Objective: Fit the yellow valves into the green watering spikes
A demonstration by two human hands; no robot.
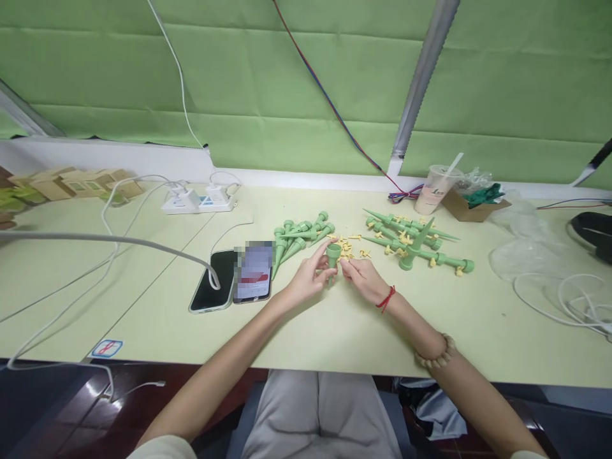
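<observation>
I see the left hand (310,278) grasping a green spike (333,253), just on the near side of the yellow clips (346,246). The right hand (364,278) is beside it, fingers pinched, on what I can't tell. Bare spikes (292,247) lie left of the clips, clip-fitted ones (442,257) right.

One green spike (333,252) is wide end up; yellow pieces (346,247) lie scattered nearby.

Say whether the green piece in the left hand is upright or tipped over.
Roughly upright: the green piece shows its wide end on top and narrows downward in the left hand.
</observation>
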